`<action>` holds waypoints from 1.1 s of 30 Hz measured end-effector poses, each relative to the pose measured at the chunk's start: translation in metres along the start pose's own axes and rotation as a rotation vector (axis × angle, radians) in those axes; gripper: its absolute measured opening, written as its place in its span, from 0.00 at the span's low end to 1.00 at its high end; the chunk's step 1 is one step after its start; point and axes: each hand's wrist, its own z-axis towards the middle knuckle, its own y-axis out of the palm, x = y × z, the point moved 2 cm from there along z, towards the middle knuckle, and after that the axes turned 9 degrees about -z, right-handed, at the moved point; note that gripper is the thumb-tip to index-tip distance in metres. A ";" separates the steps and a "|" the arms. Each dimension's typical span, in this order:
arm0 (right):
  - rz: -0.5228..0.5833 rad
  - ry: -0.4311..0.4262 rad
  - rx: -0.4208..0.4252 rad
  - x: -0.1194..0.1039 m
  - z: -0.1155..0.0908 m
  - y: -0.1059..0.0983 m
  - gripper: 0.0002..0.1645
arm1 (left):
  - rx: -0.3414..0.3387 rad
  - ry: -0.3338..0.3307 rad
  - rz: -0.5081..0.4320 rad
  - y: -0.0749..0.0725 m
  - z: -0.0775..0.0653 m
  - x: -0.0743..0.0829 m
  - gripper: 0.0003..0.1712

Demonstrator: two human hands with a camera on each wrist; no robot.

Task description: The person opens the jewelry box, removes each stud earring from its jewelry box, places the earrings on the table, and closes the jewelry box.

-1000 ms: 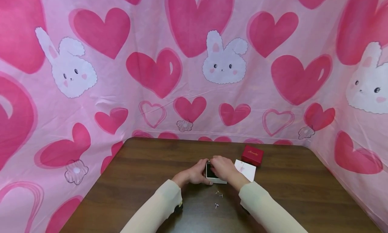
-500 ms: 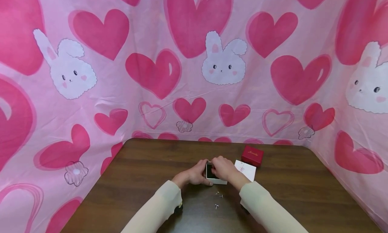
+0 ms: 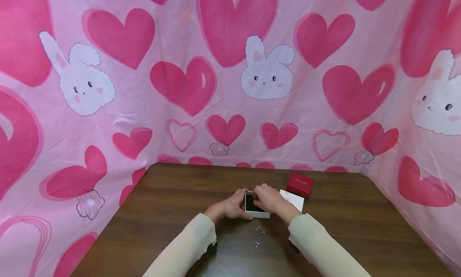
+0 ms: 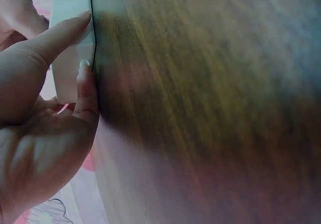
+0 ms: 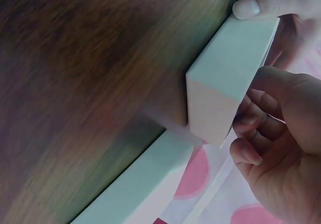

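Observation:
A small white open-topped box [image 3: 260, 215] with a black lining stands near the middle of the table. My left hand [image 3: 235, 205] grips its left side, thumb at the near face; the left wrist view shows that thumb [image 4: 65, 33] on the box wall [image 4: 72, 76]. My right hand [image 3: 268, 199] reaches over the right rim, fingertips down at the black lining. In the right wrist view its fingers [image 5: 271, 118] are bent at the box's open side, and their tips are partly hidden. Whether they pinch anything cannot be seen. Several small silvery pieces [image 3: 257, 244] lie nearer on the table.
A white lid-like box piece [image 3: 293, 200] with a printed pattern lies right of the open box. Behind it sits a red box [image 3: 300, 185] with gold lettering. The brown wooden table [image 3: 180, 189] is enclosed by pink heart-patterned cloth [image 3: 230, 89].
My right hand has shifted slightly right and up over the box, uncovering more of the black lining. My left hand keeps its grip, and the small silvery pieces stay put.

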 end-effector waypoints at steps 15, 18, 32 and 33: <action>-0.016 -0.103 -0.024 0.000 -0.011 -0.008 0.09 | 0.000 -0.011 0.001 0.000 -0.002 0.000 0.47; -0.009 -0.109 -0.047 0.001 -0.013 -0.009 0.08 | -0.003 -0.011 -0.001 0.000 -0.001 0.001 0.47; 0.023 -0.173 -0.039 -0.005 -0.026 -0.026 0.09 | 0.007 0.012 0.042 0.001 -0.001 0.002 0.50; 0.030 -0.178 -0.038 -0.005 -0.027 -0.027 0.08 | 0.007 0.011 0.045 0.001 -0.001 0.002 0.50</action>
